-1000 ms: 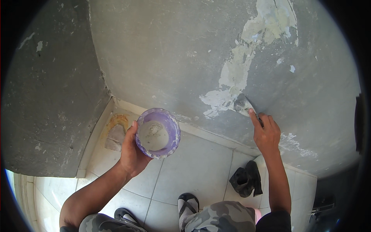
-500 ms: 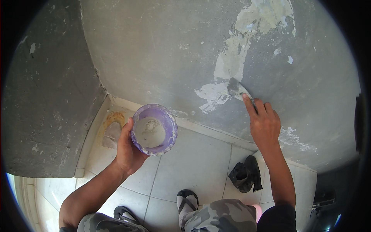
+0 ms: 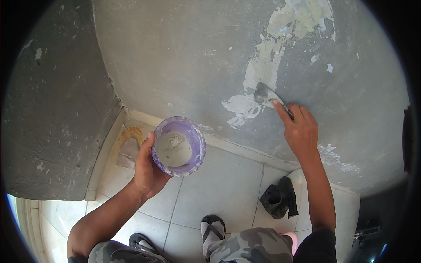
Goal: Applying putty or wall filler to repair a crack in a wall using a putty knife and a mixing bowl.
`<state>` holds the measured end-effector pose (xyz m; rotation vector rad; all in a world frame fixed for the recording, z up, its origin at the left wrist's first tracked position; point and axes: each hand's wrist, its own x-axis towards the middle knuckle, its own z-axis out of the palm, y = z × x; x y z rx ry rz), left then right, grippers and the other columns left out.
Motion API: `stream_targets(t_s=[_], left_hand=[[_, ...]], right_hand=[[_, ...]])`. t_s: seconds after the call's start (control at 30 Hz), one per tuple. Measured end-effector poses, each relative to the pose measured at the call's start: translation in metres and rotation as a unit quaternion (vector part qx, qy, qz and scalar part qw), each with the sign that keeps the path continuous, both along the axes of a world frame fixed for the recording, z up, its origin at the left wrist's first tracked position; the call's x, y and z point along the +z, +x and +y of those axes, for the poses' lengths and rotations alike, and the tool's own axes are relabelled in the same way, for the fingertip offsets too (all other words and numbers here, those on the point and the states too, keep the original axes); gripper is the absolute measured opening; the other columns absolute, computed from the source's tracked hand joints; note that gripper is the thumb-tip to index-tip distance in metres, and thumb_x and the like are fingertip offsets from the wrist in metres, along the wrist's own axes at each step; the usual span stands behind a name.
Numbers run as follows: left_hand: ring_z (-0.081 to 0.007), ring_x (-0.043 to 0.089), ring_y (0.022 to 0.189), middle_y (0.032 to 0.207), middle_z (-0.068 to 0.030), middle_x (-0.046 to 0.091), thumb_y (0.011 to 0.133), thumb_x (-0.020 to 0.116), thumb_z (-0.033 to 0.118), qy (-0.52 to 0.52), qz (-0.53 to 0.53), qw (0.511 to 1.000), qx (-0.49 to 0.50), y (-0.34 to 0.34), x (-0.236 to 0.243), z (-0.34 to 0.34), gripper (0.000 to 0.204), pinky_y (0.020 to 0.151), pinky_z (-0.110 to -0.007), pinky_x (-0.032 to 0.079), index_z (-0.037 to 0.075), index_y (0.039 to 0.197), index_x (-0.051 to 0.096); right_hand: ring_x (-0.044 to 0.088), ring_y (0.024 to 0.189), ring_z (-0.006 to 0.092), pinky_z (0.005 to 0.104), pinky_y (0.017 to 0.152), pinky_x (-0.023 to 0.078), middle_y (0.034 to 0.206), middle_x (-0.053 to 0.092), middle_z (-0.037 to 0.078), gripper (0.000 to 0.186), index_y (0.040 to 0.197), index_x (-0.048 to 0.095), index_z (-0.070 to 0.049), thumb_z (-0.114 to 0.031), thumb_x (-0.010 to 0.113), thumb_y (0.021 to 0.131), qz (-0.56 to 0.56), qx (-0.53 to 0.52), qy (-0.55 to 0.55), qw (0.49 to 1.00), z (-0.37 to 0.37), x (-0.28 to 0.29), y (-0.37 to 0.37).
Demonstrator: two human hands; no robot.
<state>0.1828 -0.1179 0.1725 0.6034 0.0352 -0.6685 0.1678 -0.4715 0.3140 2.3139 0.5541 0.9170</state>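
To me the purple bowl (image 3: 197, 148) looks plastic, crusted rough at its edge, the paste (image 3: 173, 153) inside matt and lumpy. On the right, the metal putty knife (image 3: 265, 95) looks dull and smeared. The far wall (image 3: 175, 65) is matt, its filler patch (image 3: 263, 63) chalky; the floor tiles (image 3: 217, 184) gleam smoothly.

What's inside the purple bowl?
Bowl: pale grey paste, with a rough lump toward the far side. The paste covers the bowl's bottom, so its depth and anything beneath can't be seen.
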Motion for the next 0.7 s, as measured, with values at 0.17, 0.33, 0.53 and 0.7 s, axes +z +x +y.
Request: stream_targets(t_s=[0.17, 0.33, 0.53, 0.7], left_hand=[[-0.0232, 0.054, 0.129, 0.141, -0.0087, 0.055, 0.094, 0.048, 0.07, -0.002, -0.004, 1.0, 0.012, 0.0, 0.002, 0.007, 0.077, 0.106, -0.043, 0.046, 0.013, 0.146, 0.045], [-0.0239, 0.054, 0.13, 0.141, -0.009, 0.054, 0.094, 0.048, 0.07, 0.012, -0.005, 1.0, 0.021, -0.001, 0.007, 0.006, 0.078, 0.107, -0.044, 0.045, 0.012, 0.146, 0.045], [-0.0239, 0.054, 0.129, 0.141, -0.009, 0.055, 0.094, 0.048, 0.07, 0.01, -0.001, 1.0, 0.009, 0.0, 0.004, 0.0, 0.078, 0.106, -0.044, 0.046, 0.012, 0.146, 0.045], [-0.0241, 0.055, 0.129, 0.141, -0.0092, 0.055, 0.094, 0.048, 0.071, 0.009, -0.001, 1.0, 0.012, -0.001, 0.009, 0.002, 0.078, 0.105, -0.044, 0.046, 0.012, 0.146, 0.046]], right_hand=[[0.055, 0.073, 0.0182, 0.0324, 0.058, 0.049, 0.091, 0.059, 0.002, 0.058, 0.128, 0.07, -0.019, 0.003, 0.065, 0.075, 0.02, -0.023, 0.01, 0.999, -0.021, -0.011, -0.015], [0.054, 0.069, 0.018, 0.0305, 0.052, 0.048, 0.092, 0.059, 0.002, 0.057, 0.128, 0.07, -0.018, 0.004, 0.066, 0.076, -0.001, -0.003, 0.038, 0.999, -0.005, -0.014, -0.027], [0.056, 0.069, 0.0183, 0.0304, 0.052, 0.05, 0.09, 0.058, 0.002, 0.058, 0.132, 0.067, -0.017, 0.004, 0.066, 0.078, -0.025, -0.035, 0.072, 0.997, 0.03, -0.017, 0.0], [0.059, 0.069, 0.02, 0.0331, 0.054, 0.052, 0.088, 0.056, 0.003, 0.057, 0.134, 0.065, -0.014, 0.005, 0.066, 0.081, -0.036, -0.068, 0.13, 0.989, 0.017, -0.066, -0.019]])
